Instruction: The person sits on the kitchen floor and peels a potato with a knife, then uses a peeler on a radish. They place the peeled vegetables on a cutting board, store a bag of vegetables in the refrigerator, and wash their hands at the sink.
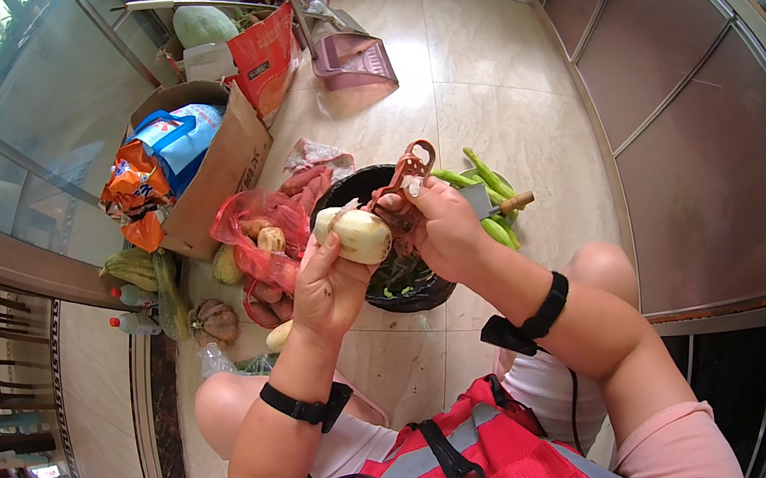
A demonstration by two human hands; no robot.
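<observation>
My left hand (328,286) holds a pale, mostly peeled root vegetable (361,236), with brownish marks on its surface. In my right hand (444,229) is a reddish-brown plastic peeler (412,162), close beside the vegetable's right end. A whitish scrap clings near my right fingertips. Both hands are above a bin with a black liner (412,299), which has green and dark scraps inside. Right of the bin, a knife or cleaver with a wooden handle (517,202) lies over long green vegetables (489,172). My hands partly hide the bin.
Left of the bin lies a red plastic bag (251,223) of root vegetables, near a pumpkin (214,322) and plastic bottles (136,323). A cardboard box (218,164) holds bags. Ahead stands a pink dustpan (354,65); cabinets (713,168) line the right side.
</observation>
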